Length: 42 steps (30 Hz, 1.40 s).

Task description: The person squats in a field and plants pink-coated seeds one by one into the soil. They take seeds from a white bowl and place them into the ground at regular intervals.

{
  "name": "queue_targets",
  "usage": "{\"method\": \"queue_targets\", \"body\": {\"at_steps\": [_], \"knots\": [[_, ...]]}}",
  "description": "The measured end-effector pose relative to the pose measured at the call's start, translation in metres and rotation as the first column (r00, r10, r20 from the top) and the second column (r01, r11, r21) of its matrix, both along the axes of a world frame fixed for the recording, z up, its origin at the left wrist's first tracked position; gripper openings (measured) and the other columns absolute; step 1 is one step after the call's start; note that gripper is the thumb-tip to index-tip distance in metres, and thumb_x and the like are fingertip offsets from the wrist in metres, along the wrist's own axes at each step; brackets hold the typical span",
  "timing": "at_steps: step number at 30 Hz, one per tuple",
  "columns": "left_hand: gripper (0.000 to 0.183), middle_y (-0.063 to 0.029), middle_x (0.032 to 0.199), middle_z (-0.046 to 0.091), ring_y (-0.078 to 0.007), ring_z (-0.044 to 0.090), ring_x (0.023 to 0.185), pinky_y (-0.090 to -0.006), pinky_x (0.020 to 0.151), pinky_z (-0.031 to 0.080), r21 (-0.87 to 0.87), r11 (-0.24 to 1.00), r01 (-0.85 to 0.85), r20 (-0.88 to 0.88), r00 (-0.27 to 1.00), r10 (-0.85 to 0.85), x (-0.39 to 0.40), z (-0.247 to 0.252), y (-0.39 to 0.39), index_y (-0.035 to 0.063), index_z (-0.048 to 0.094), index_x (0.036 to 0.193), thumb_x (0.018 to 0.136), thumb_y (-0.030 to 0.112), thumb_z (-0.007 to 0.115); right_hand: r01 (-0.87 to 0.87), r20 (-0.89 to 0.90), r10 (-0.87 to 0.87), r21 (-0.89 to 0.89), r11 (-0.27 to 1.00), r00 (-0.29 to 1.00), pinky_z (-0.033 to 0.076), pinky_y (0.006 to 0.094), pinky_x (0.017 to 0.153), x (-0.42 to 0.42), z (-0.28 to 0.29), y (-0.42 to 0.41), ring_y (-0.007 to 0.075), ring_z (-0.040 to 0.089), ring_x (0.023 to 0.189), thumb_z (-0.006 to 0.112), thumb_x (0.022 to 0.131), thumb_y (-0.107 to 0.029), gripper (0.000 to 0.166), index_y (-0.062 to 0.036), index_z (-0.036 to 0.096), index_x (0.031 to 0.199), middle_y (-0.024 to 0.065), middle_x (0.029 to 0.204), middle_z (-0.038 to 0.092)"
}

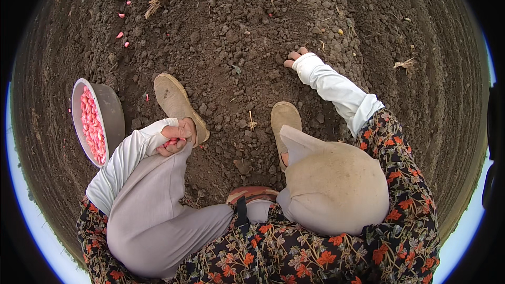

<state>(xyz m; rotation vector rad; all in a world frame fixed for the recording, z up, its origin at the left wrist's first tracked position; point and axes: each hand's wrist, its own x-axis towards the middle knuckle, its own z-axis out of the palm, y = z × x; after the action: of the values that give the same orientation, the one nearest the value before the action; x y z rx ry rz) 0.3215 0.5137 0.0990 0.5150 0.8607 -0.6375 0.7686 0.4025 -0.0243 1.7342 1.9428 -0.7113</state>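
My left hand (176, 137) rests by my left knee and shin, its fingers curled around several pink-coated cloves (170, 142), which look like garlic. Out to the right, my right hand (296, 57) reaches down to the tilled soil (244, 71). Its white sleeve cuff covers most of the palm, and whether anything lies under the fingers is hidden. A grey metal basin (112, 106) leans tilted on the ground at my left, filled with more pink cloves (92, 126).
Loose pink cloves (120, 35) dot the soil ahead on the left. Dry stubble clumps (153, 7) (405, 64) and yellow kernels (340, 31) lie about. My tan shoes (173, 96) (286, 120) stand apart on the soil. A reddish seat or cushion (252, 193) shows between my legs.
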Motion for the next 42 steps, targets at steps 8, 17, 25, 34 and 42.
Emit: {"method": "queue_targets", "body": {"at_steps": [8,17,25,34,42], "knots": [[0.017,0.0015,0.064,0.045,-0.0041,0.031,0.044,-0.0193,0.031,0.021,0.037,0.999,-0.003,-0.033,0.999,0.004,-0.011,0.011,-0.002,0.0095,0.054,0.094,0.095,0.026,0.054,0.835,-0.616,-0.732,-0.21,0.508,0.29,0.04,0.0319,0.052,0.002,0.02,-0.029,0.0146,0.048,0.06,0.08,0.076,-0.015,0.046,-0.0094,0.054,0.114,0.0031,0.071,0.052],[0.02,-0.0034,0.064,0.048,-0.0062,0.036,0.043,-0.0202,0.031,0.023,0.017,0.998,-0.061,-0.051,0.997,0.062,-0.004,0.013,-0.003,0.0093,0.048,0.081,0.094,0.022,0.055,0.935,-0.636,-0.769,-0.235,0.267,0.06,0.034,0.0308,0.045,-0.027,-0.01,-0.128,0.012,0.042,0.05,0.081,0.076,-0.036,0.049,-0.0052,0.054,0.102,-0.0001,0.058,0.048],[0.02,-0.0033,0.06,0.046,-0.0066,0.037,0.042,-0.0209,0.03,0.023,-0.065,0.995,-0.075,0.019,0.997,0.076,-0.005,-0.004,0.001,0.0079,0.048,0.081,0.094,0.021,0.055,0.798,-0.433,-0.776,-0.183,0.574,0.459,0.043,0.0371,0.097,-0.037,-0.026,-0.096,0.0306,0.056,0.114,0.07,0.069,-0.068,0.095,0.0055,0.051,0.126,0.0218,0.118,0.06],[0.024,-0.0042,0.06,0.047,-0.0069,0.036,0.041,-0.0215,0.029,0.021,-0.051,0.998,-0.042,0.065,0.997,0.045,-0.004,0.001,0.003,0.0058,0.051,0.083,0.095,0.026,0.055,0.184,0.017,-0.192,-0.38,0.906,0.981,0.04,0.0404,0.104,-0.075,-0.018,-0.024,0.0332,0.049,0.122,0.065,0.063,-0.077,0.093,-0.016,0.055,0.132,0.0141,0.131,0.051],[0.016,-0.0059,0.062,0.052,-0.0091,0.037,0.04,-0.0223,0.028,0.022,-0.136,0.985,-0.102,0.003,0.995,0.104,-0.019,-0.021,0.002,0.0104,0.052,0.085,0.096,0.022,0.053,0.07,0.209,0.012,-0.38,0.922,0.978,0.026,0.0416,0.111,-0.027,-0.017,-0.006,0.0262,0.037,0.134,0.055,0.092,-0.033,0.035,-0.0222,0.057,0.125,0.0049,0.146,0.042]]}}
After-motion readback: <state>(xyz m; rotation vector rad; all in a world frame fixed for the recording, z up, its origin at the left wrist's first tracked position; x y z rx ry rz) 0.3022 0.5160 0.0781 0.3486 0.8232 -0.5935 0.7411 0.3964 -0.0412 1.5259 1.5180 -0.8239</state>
